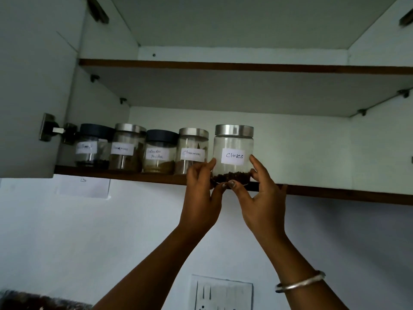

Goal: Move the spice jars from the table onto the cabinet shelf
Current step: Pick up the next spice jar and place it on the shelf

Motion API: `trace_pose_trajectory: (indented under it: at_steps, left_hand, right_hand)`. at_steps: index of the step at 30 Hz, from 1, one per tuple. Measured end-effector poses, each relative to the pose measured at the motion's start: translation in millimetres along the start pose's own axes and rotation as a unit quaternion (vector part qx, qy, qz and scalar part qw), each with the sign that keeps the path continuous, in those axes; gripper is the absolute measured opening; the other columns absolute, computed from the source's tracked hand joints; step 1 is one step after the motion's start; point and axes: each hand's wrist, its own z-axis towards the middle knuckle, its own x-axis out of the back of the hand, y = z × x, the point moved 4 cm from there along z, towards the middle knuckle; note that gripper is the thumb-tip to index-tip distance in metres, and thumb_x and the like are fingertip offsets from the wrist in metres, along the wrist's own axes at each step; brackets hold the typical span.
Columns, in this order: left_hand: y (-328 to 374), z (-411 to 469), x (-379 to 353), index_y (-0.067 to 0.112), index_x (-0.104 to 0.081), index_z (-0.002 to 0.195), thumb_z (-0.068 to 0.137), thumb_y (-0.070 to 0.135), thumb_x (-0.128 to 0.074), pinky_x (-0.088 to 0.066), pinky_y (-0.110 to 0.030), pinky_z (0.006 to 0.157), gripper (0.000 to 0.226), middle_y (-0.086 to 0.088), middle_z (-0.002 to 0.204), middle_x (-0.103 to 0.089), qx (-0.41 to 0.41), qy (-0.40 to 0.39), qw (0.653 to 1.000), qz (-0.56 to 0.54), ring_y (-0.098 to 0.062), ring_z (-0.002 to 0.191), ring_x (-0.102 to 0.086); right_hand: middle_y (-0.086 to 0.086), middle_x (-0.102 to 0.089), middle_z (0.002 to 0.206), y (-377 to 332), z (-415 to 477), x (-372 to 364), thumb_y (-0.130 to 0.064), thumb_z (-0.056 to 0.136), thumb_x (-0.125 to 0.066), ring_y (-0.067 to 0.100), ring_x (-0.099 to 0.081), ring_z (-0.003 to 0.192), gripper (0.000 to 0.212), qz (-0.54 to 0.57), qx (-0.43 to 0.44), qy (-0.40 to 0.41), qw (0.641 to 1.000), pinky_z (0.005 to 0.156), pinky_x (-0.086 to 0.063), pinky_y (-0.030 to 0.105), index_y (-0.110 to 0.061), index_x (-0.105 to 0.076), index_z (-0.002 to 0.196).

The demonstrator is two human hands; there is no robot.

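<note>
Head: cylindrical glass jar (234, 143), steel lid (234, 130)

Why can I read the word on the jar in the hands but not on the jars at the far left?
In the head view, the clear glass jar with the silver lid, labelled Cloves, is nearest and sharp; the black-lidded glass jar at the far left sits in dim shadow, its label blurred.
</note>
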Motion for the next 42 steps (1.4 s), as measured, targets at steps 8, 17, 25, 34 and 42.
trace_pose_trajectory:
  at_steps: [8,17,25,34,42]
  left_hand:
    - [-19.3,5.2,-16.9,0.018,-0.032,0.143,0.092,0.016,-0.056,-0.039,0.002,0.084,0.057,-0.001,0.124,-0.043,-0.021,0.023,0.999,0.015,-0.006,0.106,-0.048]
    - [-23.8,-2.4,-32.1,0.0,-0.047,0.133,0.083,0.022,-0.056,-0.036,-0.025,0.095,0.055,-0.016,0.129,-0.052,-0.05,0.016,0.992,0.118,-0.03,0.12,-0.05]
    - [-21.6,-1.2,-34.6,0.005,-0.041,0.139,0.085,0.037,-0.047,-0.032,-0.022,0.099,0.064,-0.011,0.143,-0.034,-0.008,-0.002,0.994,0.11,-0.024,0.131,-0.037]
    - [-17.4,-1.1,-33.2,0.006,-0.043,0.137,0.086,0.046,-0.039,-0.041,-0.044,0.104,0.064,-0.009,0.152,-0.019,0.019,-0.038,0.986,0.161,-0.024,0.134,-0.034]
    - [-24.1,-37.9,-19.2,0.016,0.012,0.147,0.089,0.028,-0.056,-0.037,-0.039,0.11,0.091,0.003,0.142,0.041,0.01,-0.189,0.966,0.174,-0.025,0.146,-0.009]
  right_hand:
    - [0.002,-0.067,0.113,10.7,17.7,-13.2,-0.038,0.089,-0.057,0.025,-0.062,0.106,0.055,-0.082,-0.014,-0.03,0.996,0.115,-0.005,0.054,-0.023,-0.041,0.139]
    - [0.003,-0.067,0.108,3.8,20.8,-17.6,-0.042,0.096,-0.038,0.034,-0.049,0.117,0.04,-0.254,-0.055,-0.09,0.961,0.114,-0.011,0.056,-0.017,-0.042,0.126]
    - [0.003,-0.054,0.132,4.1,22.5,-23.2,-0.049,0.092,-0.042,0.034,-0.041,0.124,0.048,-0.293,-0.06,-0.129,0.945,0.114,-0.011,0.053,-0.021,-0.041,0.131]
    - [0.003,-0.063,0.109,6.4,18.8,-18.9,-0.04,0.092,-0.048,0.029,-0.039,0.123,0.035,-0.261,-0.055,-0.128,0.955,0.117,-0.002,0.053,-0.023,-0.049,0.123]
    - [0.01,0.009,0.159,2.7,-12.1,-31.9,-0.05,0.091,-0.047,0.035,0.013,0.144,0.079,-0.272,-0.012,-0.203,0.94,0.115,0.002,0.053,-0.025,-0.002,0.15]
